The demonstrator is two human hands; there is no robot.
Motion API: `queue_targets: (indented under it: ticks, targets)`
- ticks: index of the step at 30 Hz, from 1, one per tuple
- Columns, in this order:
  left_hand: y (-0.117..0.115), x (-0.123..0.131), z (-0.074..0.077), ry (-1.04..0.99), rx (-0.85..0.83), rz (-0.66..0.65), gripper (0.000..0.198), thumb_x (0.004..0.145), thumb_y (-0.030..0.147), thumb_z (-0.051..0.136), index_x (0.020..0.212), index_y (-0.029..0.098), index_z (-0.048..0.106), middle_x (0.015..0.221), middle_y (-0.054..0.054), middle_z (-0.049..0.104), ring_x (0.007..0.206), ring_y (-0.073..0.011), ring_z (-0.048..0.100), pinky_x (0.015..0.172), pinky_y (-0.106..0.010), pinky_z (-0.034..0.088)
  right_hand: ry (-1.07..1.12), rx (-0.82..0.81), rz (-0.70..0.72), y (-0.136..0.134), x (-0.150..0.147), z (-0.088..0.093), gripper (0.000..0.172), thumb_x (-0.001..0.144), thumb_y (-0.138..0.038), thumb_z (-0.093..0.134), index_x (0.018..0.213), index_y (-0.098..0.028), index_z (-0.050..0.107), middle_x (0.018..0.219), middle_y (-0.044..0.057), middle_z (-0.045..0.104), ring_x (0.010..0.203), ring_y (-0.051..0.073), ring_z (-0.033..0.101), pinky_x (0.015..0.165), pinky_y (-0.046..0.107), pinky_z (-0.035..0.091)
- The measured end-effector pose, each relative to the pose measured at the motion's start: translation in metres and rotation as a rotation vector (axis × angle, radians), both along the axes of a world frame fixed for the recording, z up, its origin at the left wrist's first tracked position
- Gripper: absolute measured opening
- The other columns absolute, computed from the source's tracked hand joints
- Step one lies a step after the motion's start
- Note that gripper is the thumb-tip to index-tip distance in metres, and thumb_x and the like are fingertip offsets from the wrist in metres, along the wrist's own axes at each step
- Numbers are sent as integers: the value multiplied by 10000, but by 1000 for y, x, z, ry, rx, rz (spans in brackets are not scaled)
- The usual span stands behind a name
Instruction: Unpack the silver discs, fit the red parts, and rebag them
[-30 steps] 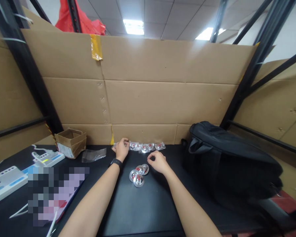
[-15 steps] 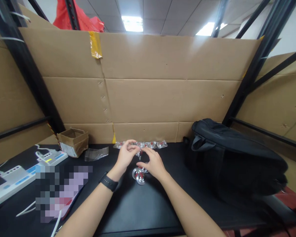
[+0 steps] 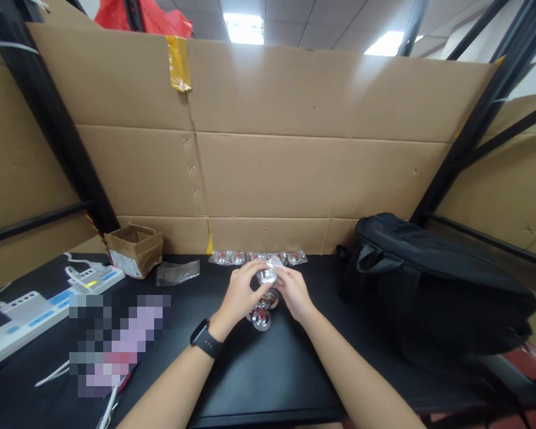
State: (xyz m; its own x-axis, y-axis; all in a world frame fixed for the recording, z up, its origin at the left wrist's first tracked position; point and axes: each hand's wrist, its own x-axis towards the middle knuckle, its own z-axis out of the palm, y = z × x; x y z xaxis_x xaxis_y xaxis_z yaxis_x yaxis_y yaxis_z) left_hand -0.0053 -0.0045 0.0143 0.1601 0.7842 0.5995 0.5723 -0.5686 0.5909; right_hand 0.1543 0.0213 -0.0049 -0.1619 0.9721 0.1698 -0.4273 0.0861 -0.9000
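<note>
My left hand (image 3: 241,293), with a black watch at the wrist, is closed on one side of a small shiny silver disc in clear plastic (image 3: 268,274). Opposite it, my right hand (image 3: 295,292) pinches the other side of the same packet. Just below my fingers, several loose silver discs with red centres (image 3: 261,320) lie in a cluster on the black table, partly hidden by my left hand. Behind my hands, a row of similar discs in clear packets (image 3: 223,258) runs along the cardboard wall.
On the right, a large black bag (image 3: 429,292) fills much of the table (image 3: 268,381). At left are an open cardboard box (image 3: 136,250), a flat clear plastic bag (image 3: 177,273), a white power strip (image 3: 49,316) with cables and a blurred-out item. Cardboard (image 3: 268,173) walls the back.
Both hands have shifted slightly right in view and come together around the packet, which now shows more plainly between them. The camera view has also moved a little.
</note>
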Motion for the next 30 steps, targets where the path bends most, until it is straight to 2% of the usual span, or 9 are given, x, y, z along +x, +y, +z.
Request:
queue_targets:
  ticks: [5,11,15,21,26,30]
  targets:
    - [0,-2,0,59,-1,75,359,886,363,636,1242,315,651,1318,-46,658,1238,-269,586,1028,-434,422,66,-8,103,-3,7,8,212,760,-313,764,892,-147,752,939,99,751,846,220,691,816,357,545]
    - [3,-7,-1,61,-10,66,352,926,410,586,1257,319,663,1315,-44,663,1236,-271,603,1016,-427,419,-36,64,147,-4,11,11,389,754,-330,810,1108,-183,740,1038,86,747,906,193,686,818,314,537]
    - [4,-10,-2,58,-36,56,309,965,365,520,1216,318,693,1272,-35,688,1217,-258,620,1014,-427,426,-86,70,123,-2,10,9,413,743,-351,822,1108,-175,744,1029,95,754,896,198,701,784,303,533]
    - [0,-13,5,77,-23,-41,454,868,387,660,1312,303,620,1328,-40,655,1234,-261,601,1050,-412,431,-10,6,101,0,13,12,384,739,-393,823,1040,-164,752,993,94,754,815,178,699,778,315,534]
    - [-4,-11,8,-35,-18,-16,190,906,381,603,1011,283,727,1215,-27,716,1150,-259,645,1031,-410,457,-33,0,124,1,17,14,341,779,-408,789,1011,-163,736,930,85,751,799,181,718,734,282,512]
    - [-4,-7,7,-178,-63,-30,173,926,364,566,899,249,692,1146,-41,738,1114,-254,663,1015,-400,480,-58,-11,155,0,18,13,338,795,-418,772,1015,-168,716,919,86,752,800,210,739,726,285,501]
